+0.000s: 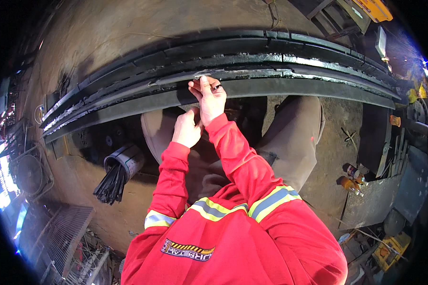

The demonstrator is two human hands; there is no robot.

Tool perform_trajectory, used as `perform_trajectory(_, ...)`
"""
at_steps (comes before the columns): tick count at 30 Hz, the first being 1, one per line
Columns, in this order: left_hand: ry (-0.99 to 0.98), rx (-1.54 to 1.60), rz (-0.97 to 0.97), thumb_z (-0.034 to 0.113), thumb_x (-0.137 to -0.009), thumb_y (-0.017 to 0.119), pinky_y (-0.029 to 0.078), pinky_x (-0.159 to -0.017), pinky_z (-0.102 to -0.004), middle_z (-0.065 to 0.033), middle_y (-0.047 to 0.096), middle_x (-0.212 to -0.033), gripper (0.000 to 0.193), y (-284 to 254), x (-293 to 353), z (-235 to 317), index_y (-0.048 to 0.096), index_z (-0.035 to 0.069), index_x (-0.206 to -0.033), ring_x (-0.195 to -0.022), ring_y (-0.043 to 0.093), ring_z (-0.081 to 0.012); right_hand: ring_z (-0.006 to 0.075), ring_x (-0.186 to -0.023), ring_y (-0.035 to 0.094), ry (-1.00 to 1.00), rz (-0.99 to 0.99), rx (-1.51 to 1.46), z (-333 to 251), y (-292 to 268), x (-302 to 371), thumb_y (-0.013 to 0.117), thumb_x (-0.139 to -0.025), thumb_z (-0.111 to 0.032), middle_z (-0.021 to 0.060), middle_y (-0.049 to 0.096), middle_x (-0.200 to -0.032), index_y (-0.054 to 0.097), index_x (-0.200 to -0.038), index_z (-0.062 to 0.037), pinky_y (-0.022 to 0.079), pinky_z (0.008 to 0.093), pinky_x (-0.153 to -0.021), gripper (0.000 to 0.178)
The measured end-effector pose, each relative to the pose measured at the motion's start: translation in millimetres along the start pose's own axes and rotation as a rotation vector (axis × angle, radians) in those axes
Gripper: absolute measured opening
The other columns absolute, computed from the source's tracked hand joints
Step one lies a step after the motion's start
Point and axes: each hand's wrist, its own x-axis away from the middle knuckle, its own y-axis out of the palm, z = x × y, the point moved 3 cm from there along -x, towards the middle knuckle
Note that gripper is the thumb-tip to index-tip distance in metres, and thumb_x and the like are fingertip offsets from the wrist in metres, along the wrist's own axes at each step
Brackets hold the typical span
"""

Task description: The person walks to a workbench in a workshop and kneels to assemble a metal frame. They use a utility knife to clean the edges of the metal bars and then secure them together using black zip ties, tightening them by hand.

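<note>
Long dark metal bars (290,88) lie side by side across my knees, bowed by the lens. My right hand (212,100) is above the nearest bars, its thumb and fingers pinched at a pale, thin edge; what they hold is too small to make out. A small dark spot shows between its fingers. Just below and to its left, my left hand (188,128) is closed with curled fingers near the bar's near edge. Whatever it grips is hidden. Rough, shiny patches run along the bars' upper edges.
A bucket (128,159) of dark strips lies tipped at left. Two bottles (351,184) stand at right near metal sheets (373,202). A fan (31,172) and a ribbed grate (64,232) are far left. Yellow equipment (391,251) sits lower right.
</note>
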Motion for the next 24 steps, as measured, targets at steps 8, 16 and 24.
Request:
perform_trajectory(8, 0.040, 0.158, 0.098, 0.000, -0.077, 0.066, 0.049, -0.060, -0.0324, -0.0150, 0.064, -0.069, 0.012, -14, 0, 15, 0.059, 0.000, -0.087, -0.062, 0.064, -0.0227, 0.0214, -0.077, 0.065, 0.071, 0.073, 0.138, -9, 10, 0, 0.053, -0.097, -0.016, 0.0121, 0.062, -0.088, 0.051, -0.099, 0.0005, 0.060, 0.0402, -0.072, 0.017)
perform_trajectory(16, -0.103, 0.196, 0.055, 0.001, -0.083, 0.062, 0.048, -0.061, -0.0303, -0.0104, 0.064, -0.068, 0.008, -14, -4, 26, 0.059, -0.001, -0.089, -0.062, 0.061, -0.0158, 0.0150, -0.057, 0.060, 0.061, 0.119, 0.313, -21, 17, -4, 0.053, -0.093, -0.007, 0.0092, 0.059, -0.075, 0.053, -0.088, 0.0014, 0.058, 0.0314, -0.050, 0.009)
perform_trajectory(24, -0.052, 0.255, 0.166, 0.003, -0.084, 0.061, 0.046, -0.059, -0.0312, -0.0110, 0.062, -0.067, 0.009, -12, -8, 16, 0.060, 0.000, -0.093, -0.059, 0.059, -0.0175, 0.0146, -0.047, 0.054, 0.144, 0.238, 0.290, -19, 20, -5, 0.051, -0.089, -0.006, 0.0075, 0.056, -0.066, 0.048, -0.077, -0.0038, 0.056, 0.0331, -0.043, 0.013)
